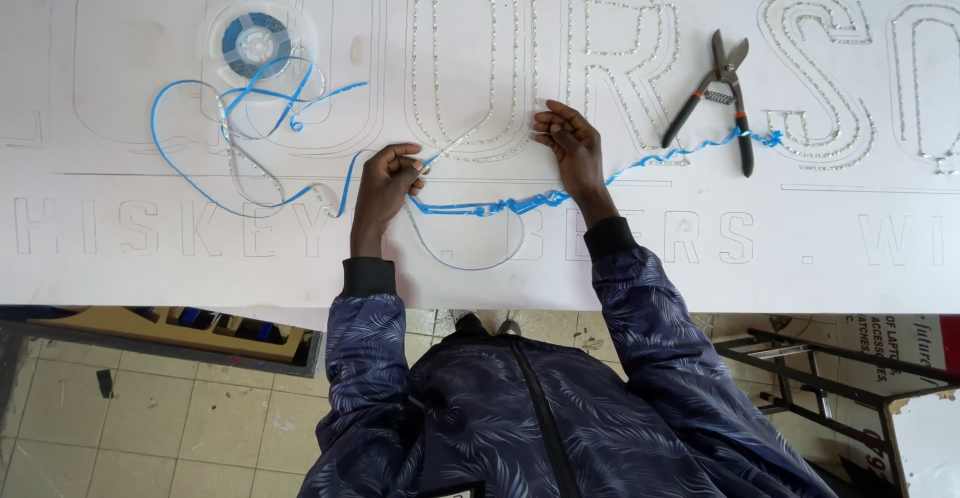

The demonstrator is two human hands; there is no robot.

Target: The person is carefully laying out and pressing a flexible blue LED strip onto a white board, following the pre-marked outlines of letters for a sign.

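White sign board (150,258) with outlined letters fills the upper view; tiled floor shows below its near edge.

Clear LED strip (462,138) runs from the left hand (385,183) up and to the right to the bottom curve of the outlined letter O (465,58), just beside the right hand (570,143). Long axis between the hands: diagonal, low on the left, high on the right. Hands apart. Left hand pinched shut on the strip. Right hand fingertips pressed at the letter groove; whether they clamp the strip, cannot tell. Right hand is nearer the groove.

Blue backing tape (500,203) trails loose below both hands, toward the tin snips (725,93) on the right. Tape reel (256,43) lies well apart, up and to the left.
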